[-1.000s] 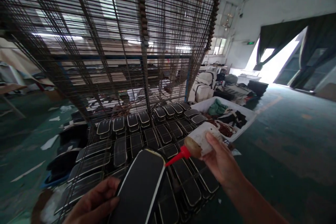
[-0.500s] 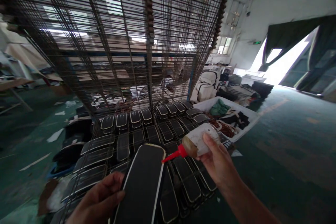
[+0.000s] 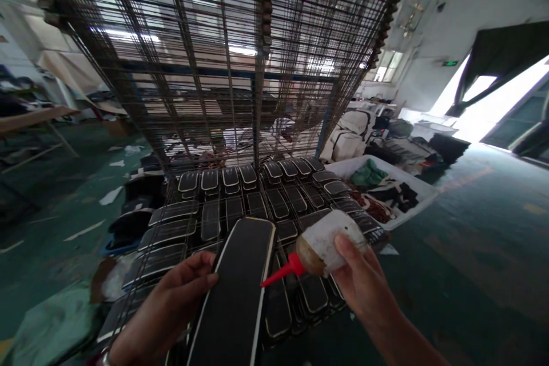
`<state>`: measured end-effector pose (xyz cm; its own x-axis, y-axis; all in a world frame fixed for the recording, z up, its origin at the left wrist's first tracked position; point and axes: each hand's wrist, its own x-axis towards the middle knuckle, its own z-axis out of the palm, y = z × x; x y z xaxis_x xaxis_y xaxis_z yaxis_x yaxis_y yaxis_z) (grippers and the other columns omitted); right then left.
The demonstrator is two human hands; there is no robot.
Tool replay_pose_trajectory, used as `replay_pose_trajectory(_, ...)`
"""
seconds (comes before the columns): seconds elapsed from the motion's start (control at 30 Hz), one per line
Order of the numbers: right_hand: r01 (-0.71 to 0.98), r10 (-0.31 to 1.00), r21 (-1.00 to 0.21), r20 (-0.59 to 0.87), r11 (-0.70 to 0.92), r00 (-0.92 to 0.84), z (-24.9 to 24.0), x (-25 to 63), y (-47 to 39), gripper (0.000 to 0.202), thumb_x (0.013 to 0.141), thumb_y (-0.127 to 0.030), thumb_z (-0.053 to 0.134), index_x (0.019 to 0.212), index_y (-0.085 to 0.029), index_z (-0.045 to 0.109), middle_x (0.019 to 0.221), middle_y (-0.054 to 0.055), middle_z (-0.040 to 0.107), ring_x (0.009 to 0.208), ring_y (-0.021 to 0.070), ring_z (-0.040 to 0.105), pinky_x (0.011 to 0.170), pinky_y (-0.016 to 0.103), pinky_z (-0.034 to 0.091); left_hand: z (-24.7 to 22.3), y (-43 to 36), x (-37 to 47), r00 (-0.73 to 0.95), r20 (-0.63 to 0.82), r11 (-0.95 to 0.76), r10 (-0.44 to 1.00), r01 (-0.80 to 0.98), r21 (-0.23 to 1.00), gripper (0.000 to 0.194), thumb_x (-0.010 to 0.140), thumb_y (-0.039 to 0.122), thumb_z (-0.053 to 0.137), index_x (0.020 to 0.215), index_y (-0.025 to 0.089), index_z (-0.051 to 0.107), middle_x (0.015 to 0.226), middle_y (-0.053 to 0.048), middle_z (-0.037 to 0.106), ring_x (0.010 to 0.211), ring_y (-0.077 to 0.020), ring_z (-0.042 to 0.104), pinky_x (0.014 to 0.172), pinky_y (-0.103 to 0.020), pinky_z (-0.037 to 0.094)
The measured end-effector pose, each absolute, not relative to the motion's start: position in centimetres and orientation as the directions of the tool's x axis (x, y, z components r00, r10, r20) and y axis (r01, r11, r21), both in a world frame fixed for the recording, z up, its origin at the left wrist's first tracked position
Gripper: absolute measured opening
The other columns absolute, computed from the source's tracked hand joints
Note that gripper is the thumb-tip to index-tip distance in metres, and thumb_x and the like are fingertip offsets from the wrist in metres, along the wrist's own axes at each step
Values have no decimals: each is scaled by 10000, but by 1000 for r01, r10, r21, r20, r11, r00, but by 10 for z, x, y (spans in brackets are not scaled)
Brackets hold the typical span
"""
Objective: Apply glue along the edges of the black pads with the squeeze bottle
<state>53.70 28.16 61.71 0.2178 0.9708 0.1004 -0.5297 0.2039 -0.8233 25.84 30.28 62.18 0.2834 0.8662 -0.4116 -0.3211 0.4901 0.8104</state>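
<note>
My left hand [image 3: 171, 309] grips a long black pad with a pale edge [image 3: 240, 291], holding it flat in front of me. In my right hand [image 3: 364, 283] is a white squeeze bottle with a red nozzle [image 3: 319, 249]. The red tip touches or hovers just at the right edge of the pad, about midway along it. Beneath both hands a wire rack shelf [image 3: 171, 214] carries several similar black pads [image 3: 278, 203] laid in rows.
Stacked wire shelves [image 3: 223, 57] tower over the rack, close ahead. A white bin [image 3: 422, 189] with fabric scraps stands to the right. Green floor [image 3: 472, 251] stretches right toward a bright doorway. Paper scraps and dark pieces litter the floor at left.
The nozzle tip has slid down the pad's right edge, from near its top corner to about midway. The view has shifted, so the rack now sits further right.
</note>
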Motion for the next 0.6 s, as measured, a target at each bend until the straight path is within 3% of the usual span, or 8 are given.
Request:
replay_pose_trajectory(0.3, -478, 980, -861, 104, 173, 167, 608, 530, 266, 392, 820, -366, 793, 1159, -242, 641, 1008, 95, 662, 946, 304, 609, 816, 417, 539, 615, 306, 252, 245, -440, 500, 864, -316, 806, 203, 746, 158, 729, 880, 191, 580, 770, -27, 691, 632, -152, 656, 587, -273, 538)
replay_pose_trajectory(0.6, -466, 989, -873, 114, 144, 94, 600, 523, 254, 453, 799, -388, 796, 1191, -248, 619, 1072, 121, 664, 979, 341, 610, 819, 465, 531, 610, 309, 245, 131, -440, 455, 889, -373, 809, 169, 749, 90, 688, 847, 181, 584, 728, -3, 661, 601, -128, 644, 562, -242, 545)
